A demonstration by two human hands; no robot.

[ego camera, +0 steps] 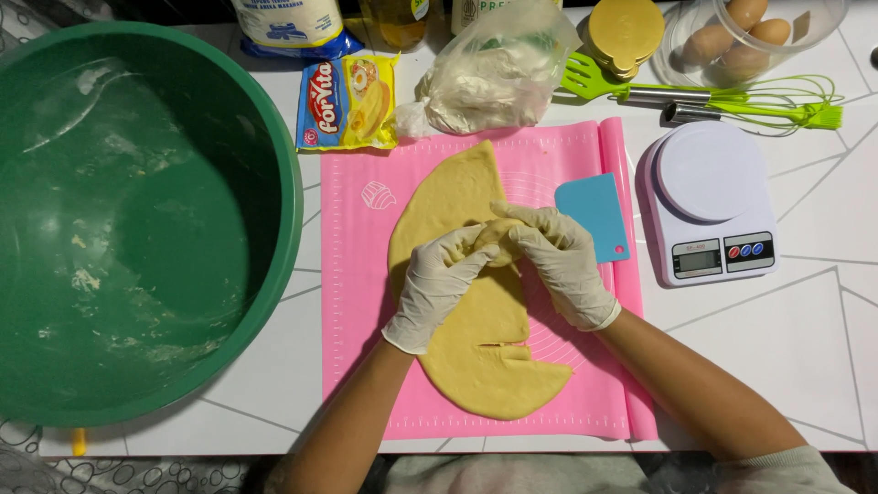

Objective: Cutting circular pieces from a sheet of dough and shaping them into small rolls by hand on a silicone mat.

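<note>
- Pink mat (567, 366) lies mid-desk; on it I see flat yellow dough (476, 366).
- My gloved left hand (437, 285) and right hand (560, 260) together pinch a small dough piece (498, 240) above the sheet's middle.
- Blue scraper (593, 213) rests at the mat's right edge.

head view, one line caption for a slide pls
Gloved left hand and right hand pinch a dough piece above the flattened dough on a pink mat.

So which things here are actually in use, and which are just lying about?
In use: left hand and right hand, both gloved, pinching a small dough piece; flat dough sheet; pink mat.

Lying about: blue scraper, scale, green bowl, whisk, eggs.
</note>
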